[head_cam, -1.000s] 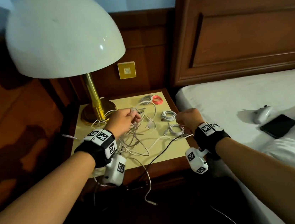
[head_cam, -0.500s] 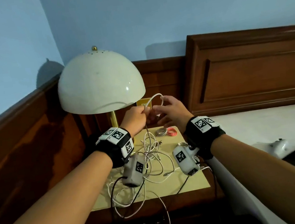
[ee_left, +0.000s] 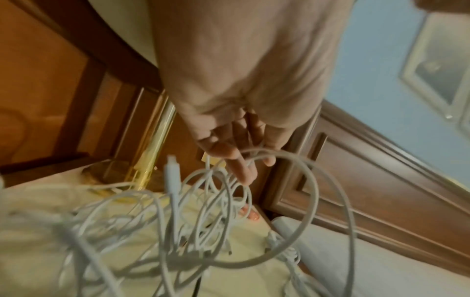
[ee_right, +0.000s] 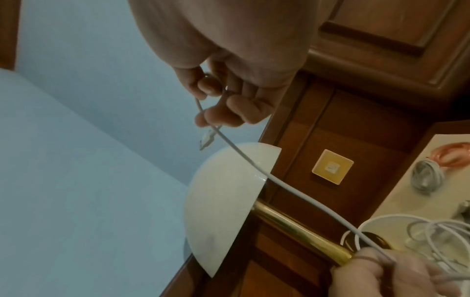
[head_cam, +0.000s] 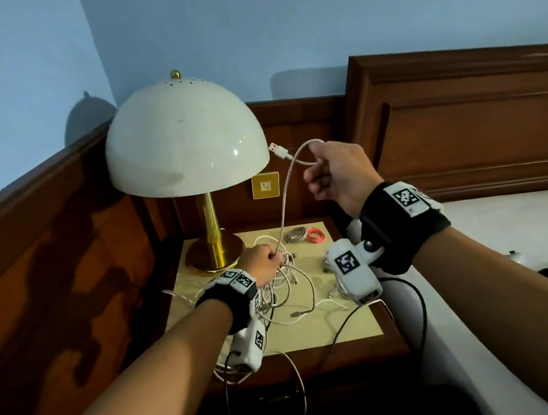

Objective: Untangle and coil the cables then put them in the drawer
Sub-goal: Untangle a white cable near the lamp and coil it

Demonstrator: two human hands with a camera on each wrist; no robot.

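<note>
A tangle of white cables [head_cam: 286,288] lies on the nightstand top [head_cam: 352,325]. My right hand [head_cam: 325,173] is raised beside the lamp shade and grips a white USB cable [head_cam: 285,202] near its plug [head_cam: 278,151]; the grip shows in the right wrist view too [ee_right: 223,104]. That cable runs taut down to my left hand [head_cam: 265,263], which pinches it low over the tangle. In the left wrist view the left hand's fingers [ee_left: 241,166] are hooked through cable loops [ee_left: 216,211]. Coiled grey and red cables [head_cam: 305,235] lie at the back of the top. No drawer is visible.
A brass lamp [head_cam: 212,235] with a white dome shade [head_cam: 185,139] stands at the back left. A gold wall switch [head_cam: 265,185] is behind. The bed [head_cam: 498,248] and headboard [head_cam: 479,120] lie right. Cables hang over the front edge [head_cam: 299,394].
My right hand has risen and moved right, drawing the USB cable's end up out of the tangle. My left hand has dropped from the raised cable down to the tangle.
</note>
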